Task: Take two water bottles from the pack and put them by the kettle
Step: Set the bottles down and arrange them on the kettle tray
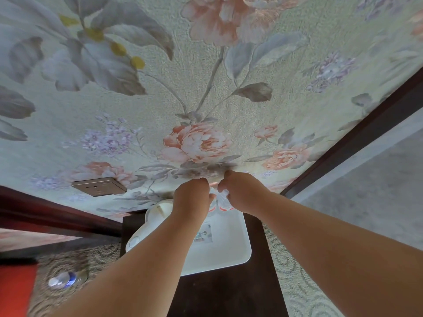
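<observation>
Tray (229, 252) on table (229, 291); kettle (155, 216) at tray's left; two bottles (223, 202) at tray's far edge, against wall (206, 88).

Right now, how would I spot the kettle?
Find the small dark table against the flowered wall; a white tray lies on it. The kettle stands at the tray's left edge, white and rounded, unlike the clear bottles under the hands.

Tight at the back of the tray (231, 255): the two bottles (223, 201) stood against the wall (206, 99), the kettle (151, 223) just beside them on the left. Both hands crowded that corner. The tray's front half was bare apart from a flat card (204, 234). The dark table (229, 291) in front was open. A wall socket (99, 186) stuck out left of the kettle.
</observation>
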